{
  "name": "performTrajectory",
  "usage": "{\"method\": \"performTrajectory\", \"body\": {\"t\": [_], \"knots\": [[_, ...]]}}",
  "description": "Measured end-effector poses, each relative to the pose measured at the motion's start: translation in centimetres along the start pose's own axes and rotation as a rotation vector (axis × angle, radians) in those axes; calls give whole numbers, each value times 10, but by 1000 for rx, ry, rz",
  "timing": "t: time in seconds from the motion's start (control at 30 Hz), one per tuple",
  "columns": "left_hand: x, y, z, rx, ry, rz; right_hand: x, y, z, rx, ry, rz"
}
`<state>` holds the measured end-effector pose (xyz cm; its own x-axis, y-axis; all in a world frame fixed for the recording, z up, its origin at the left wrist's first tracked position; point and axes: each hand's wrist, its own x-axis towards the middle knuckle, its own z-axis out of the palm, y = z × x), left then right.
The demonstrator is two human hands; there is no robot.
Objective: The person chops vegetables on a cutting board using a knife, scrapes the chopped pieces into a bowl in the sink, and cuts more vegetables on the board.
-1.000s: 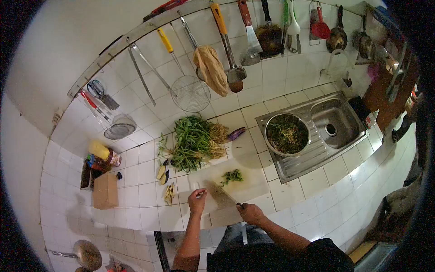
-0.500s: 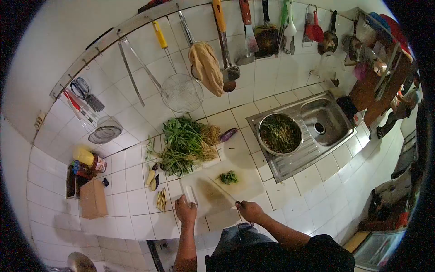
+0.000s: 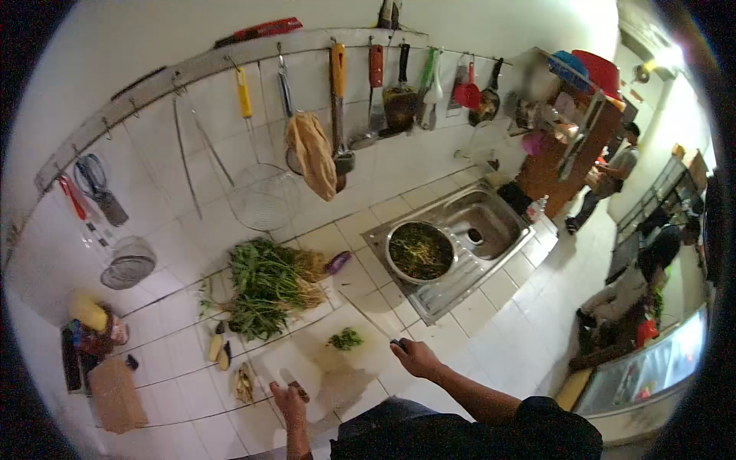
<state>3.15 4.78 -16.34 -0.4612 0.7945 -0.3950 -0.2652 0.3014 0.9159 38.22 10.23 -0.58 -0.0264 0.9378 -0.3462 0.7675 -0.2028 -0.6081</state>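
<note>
My right hand (image 3: 416, 358) grips a knife (image 3: 373, 322) by its dark handle, its long blade slanting up and left above the white cutting board (image 3: 310, 341). A small heap of chopped greens (image 3: 345, 339) lies on the board, left of the blade. Near the board's lower left edge is my left hand (image 3: 290, 399), fingers apart, with nothing I can make out in it. Behind the board sits a large bunch of leafy greens with roots (image 3: 264, 291), beside a purple eggplant (image 3: 337, 262). Cut eggplant pieces (image 3: 216, 349) and pale yellowish strips (image 3: 244, 383) lie to the left.
On the steel sink's drainboard (image 3: 452, 291) stands a metal bowl of cut greens (image 3: 420, 251). A cardboard box (image 3: 117, 395) is at the far left. Utensils, including a wire skimmer (image 3: 264, 198), hang along the wall. Another person (image 3: 613, 172) stands at the far right.
The view has swung to the right. My left hand has opened and come away from a pale, elongated thing on the board. The knife in my right hand has turned away from the chopped greens.
</note>
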Motion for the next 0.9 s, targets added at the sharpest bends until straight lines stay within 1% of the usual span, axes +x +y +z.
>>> {"method": "performTrajectory", "body": {"t": [0.03,0.07,0.1,0.13,0.17,0.23,0.3,0.37,0.4,0.43,0.47,0.5,0.53,0.57,0.6,0.63,0.7,0.73,0.77,0.83,0.9], "knots": [[6,-23,-7,-155,-36,63,-5,1,3,-20,7,30],[-1,-22,-4,-167,-53,37,-11,4,6,19,39,3],[-13,3,0,-148,12,-59,-12,5,7,61,74,-35],[-20,28,6,-127,78,-144,-20,-6,0,135,54,29],[-26,49,11,-126,69,-146,-26,-9,-4,197,77,-3],[-37,77,14,-214,-17,-54,-29,-10,-11,119,37,49],[-24,72,8,-200,-2,-20,-36,-16,-18,167,51,71],[-13,80,13,-304,-44,-71,-34,-16,-39,197,72,71],[-25,109,31,-219,-8,-58,-35,-15,-45,254,104,26],[-24,113,42,-208,8,-56,-40,-24,-54,317,127,-18],[-20,109,50,-284,28,-70,-46,-32,-70,339,138,-38],[-23,118,60,-323,-4,-45,-46,-32,-77,353,108,-49],[-26,128,69,-363,-37,-21,-45,-28,-84,324,37,-13],[-31,147,93,-371,-133,40,-43,-25,-91,289,-27,16],[-45,170,119,-324,-70,5,-41,-23,-95,216,-32,-17],[-45,166,137,-379,-7,-12,-39,-17,-96,215,-95,-36],[-45,154,155,-347,-142,5,-40,-13,-100,156,-103,-188],[-62,167,179,-300,-100,46,-37,-11,-102,171,-99,-201],[-71,170,197,-291,-100,64,-34,-8,-103,138,-127,-216],[-84,173,223,-258,-122,172,-26,2,-110,119,-150,-242],[-91,168,236,-197,-83,164,-12,16,-114,82,-102,-264]]}}
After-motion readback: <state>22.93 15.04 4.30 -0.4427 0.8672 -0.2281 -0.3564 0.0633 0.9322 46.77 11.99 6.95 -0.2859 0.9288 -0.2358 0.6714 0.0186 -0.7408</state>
